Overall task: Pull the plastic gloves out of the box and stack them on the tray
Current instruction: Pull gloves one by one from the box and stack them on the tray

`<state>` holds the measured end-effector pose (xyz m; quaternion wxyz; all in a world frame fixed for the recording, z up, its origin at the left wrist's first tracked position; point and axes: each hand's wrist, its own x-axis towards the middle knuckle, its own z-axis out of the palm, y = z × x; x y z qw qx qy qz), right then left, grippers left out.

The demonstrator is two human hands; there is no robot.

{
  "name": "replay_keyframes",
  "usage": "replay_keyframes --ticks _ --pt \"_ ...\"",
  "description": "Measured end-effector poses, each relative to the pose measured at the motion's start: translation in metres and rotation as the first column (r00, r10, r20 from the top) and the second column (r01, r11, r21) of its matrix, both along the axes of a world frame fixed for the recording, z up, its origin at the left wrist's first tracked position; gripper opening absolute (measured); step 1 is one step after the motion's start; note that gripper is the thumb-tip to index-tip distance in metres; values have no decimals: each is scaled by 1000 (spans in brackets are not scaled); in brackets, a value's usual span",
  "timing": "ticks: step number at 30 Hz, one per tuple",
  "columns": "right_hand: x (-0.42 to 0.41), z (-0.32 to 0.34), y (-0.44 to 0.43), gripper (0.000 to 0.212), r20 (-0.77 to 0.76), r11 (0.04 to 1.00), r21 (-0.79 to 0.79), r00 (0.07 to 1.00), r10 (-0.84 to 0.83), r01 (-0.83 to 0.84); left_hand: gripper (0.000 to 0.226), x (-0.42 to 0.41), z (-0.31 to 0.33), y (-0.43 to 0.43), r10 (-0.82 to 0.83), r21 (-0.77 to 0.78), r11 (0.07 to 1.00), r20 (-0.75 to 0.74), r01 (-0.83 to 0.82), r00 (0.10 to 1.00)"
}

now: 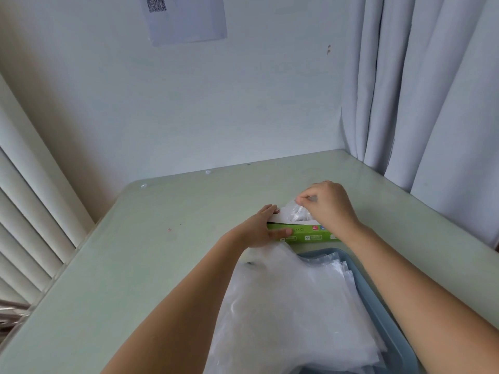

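Note:
A green and white glove box [305,233] lies on the table beyond the tray. My left hand [263,228] grips the box's left end, thumb on its green front and fingers over the top. My right hand [328,205] is above the box's opening and pinches a clear plastic glove [297,213] that sticks up out of it. Nearer to me, a blue tray [378,306] carries a pile of clear plastic gloves [289,306], which spills over the tray's left side onto the table.
The pale green table [135,265] runs to a wall at the back. Grey curtains [432,90] hang along the right edge and window blinds [27,225] stand at the left. A sheet of paper [183,17] is stuck on the wall.

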<state>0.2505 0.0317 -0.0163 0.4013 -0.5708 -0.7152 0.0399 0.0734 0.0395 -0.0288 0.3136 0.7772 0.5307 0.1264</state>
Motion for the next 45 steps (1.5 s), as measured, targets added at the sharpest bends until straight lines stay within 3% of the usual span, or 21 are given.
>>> replay_keyframes --ticks 4,9,16,19,21,23,25,26,29,33,35,38,39,42,45 --pt "4 15 -6 12 -376 996 -76 924 -71 46 75 -1 -1 -2 -1 10 1000 -3 1 1000" --pt "15 44 -14 6 -751 999 33 660 30 -9 76 -1 0 0 12 6 1000 -1 -12 1000" --pt "26 96 -49 7 -934 968 241 254 250 -66 75 1 1 0 17 8 1000 -14 -17 1000" --pt "30 107 -68 11 -932 970 216 271 239 -112 70 2 2 2 39 -38 998 -49 -41 998" --pt "27 106 -78 13 -916 974 173 341 213 -144 58 3 9 -4 113 -6 994 46 -113 993" --pt "25 104 -88 10 -908 978 145 374 191 -148 42 7 25 -22 169 -9 984 331 -177 928" --pt "20 104 -96 9 -911 982 127 375 170 -139 55 10 42 -43 122 -118 991 614 -62 780" --pt "17 104 -99 8 -914 983 117 373 162 -139 64 11 49 -54 63 -121 992 674 26 736" --pt "5 104 -112 6 -918 980 91 368 151 -177 56 14 65 -83 -95 -40 987 648 158 756" --pt "-12 97 -127 11 -881 975 32 454 131 -220 29 32 78 -110 -99 -55 985 588 162 803" --pt "-16 94 -136 30 -857 972 -11 502 112 -234 17 37 78 -120 -11 -105 988 685 114 728" --pt "-14 81 -148 91 -826 964 -139 564 13 -227 13 33 83 -129 235 -326 934 867 144 440" --pt "-13 76 -152 99 -829 959 -194 557 -48 -206 15 29 85 -132 309 -385 905 887 179 344" --pt "-12 62 -164 73 -920 895 -266 371 -125 -359 26 19 88 -136 487 -499 837 867 224 108" --pt "-25 56 -175 67 -978 811 -194 173 -115 -552 26 11 90 -140 529 -502 843 840 192 -122"
